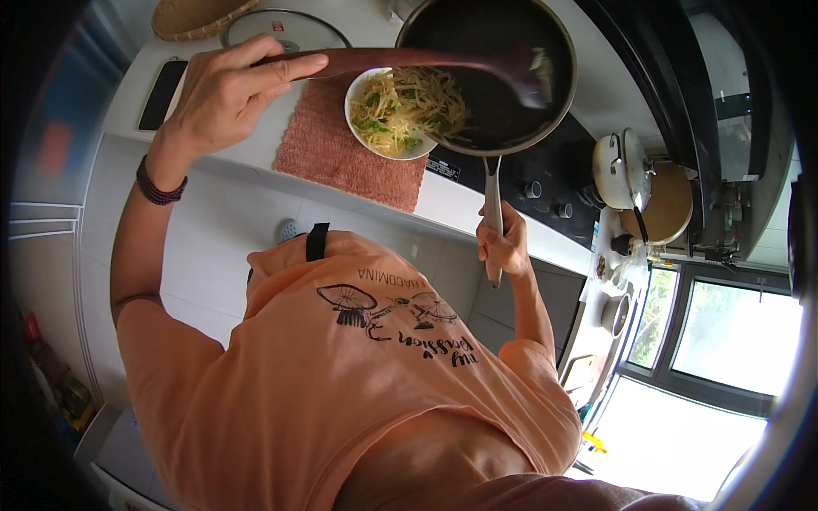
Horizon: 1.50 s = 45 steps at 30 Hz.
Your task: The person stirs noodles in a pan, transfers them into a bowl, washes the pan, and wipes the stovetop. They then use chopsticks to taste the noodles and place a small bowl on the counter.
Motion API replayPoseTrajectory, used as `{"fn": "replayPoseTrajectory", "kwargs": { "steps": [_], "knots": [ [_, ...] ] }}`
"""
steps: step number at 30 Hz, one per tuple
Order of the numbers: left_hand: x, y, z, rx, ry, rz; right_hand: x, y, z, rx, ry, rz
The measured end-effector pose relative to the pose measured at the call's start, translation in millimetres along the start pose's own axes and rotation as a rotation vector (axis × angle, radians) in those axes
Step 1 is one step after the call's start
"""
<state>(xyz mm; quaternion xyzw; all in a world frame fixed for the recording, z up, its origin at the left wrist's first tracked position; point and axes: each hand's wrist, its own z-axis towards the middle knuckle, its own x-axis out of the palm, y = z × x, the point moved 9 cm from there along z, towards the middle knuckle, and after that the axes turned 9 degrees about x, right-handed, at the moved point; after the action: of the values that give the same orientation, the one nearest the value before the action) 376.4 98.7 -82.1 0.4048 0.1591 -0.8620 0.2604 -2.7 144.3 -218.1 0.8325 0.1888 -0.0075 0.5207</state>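
Note:
My left hand [223, 89], with a dark beaded bracelet at its wrist, grips the handle of a dark wooden spatula [409, 59]. The spatula's blade is inside a dark frying pan [511, 121], near a small pale bit of food. My right hand [508, 239] is closed around the pan's metal handle [493, 191]. Tilted, the pan has its left rim over a white bowl [377, 151]. Pale shredded vegetables [390, 115] with green pieces fill the bowl and reach up to the pan's rim. Under the bowl lies a reddish-brown woven mat [319, 140].
Left of the mat are a smartphone [163, 96], a glass lid [246, 29] and a wicker basket [192, 18]. A black cooktop [543, 185] lies to the right, with a lidded white pot [610, 169] beyond. The range hood [652, 64] overhangs at upper right.

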Motion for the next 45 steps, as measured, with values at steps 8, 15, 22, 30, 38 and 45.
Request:
{"fn": "replayPoseTrajectory", "kwargs": {
  "steps": [8, 15, 22, 30, 38, 45],
  "knots": [
    [-4.2, -42.6, 19.8, 0.122, 0.044, -0.114, 3.1, -4.2, 3.1, 0.028, 0.005, 0.043],
    [-4.5, 4.9, -21.1, -0.215, -0.163, -0.278, 1.6, -0.7, 2.9, 0.009, 0.028, 0.049],
    [19.7, -4.9, -2.8, -0.228, -0.006, -0.195, 1.7, 2.8, 9.9, 0.008, 0.033, 0.044],
    [0.7, -41.7, -7.3, -0.127, 0.094, 0.042, 1.9, 2.6, 10.9, 0.033, 0.023, 0.014],
    [-6.3, -88.4, 3.1, -0.077, -0.008, 0.191, 1.6, 3.4, 13.0, 0.016, 0.023, 0.052],
    [-3.2, -84.2, 2.1, -0.088, -0.046, 0.276, -2.2, -0.5, 14.7, 0.021, -0.006, 0.041]
  ]
}}
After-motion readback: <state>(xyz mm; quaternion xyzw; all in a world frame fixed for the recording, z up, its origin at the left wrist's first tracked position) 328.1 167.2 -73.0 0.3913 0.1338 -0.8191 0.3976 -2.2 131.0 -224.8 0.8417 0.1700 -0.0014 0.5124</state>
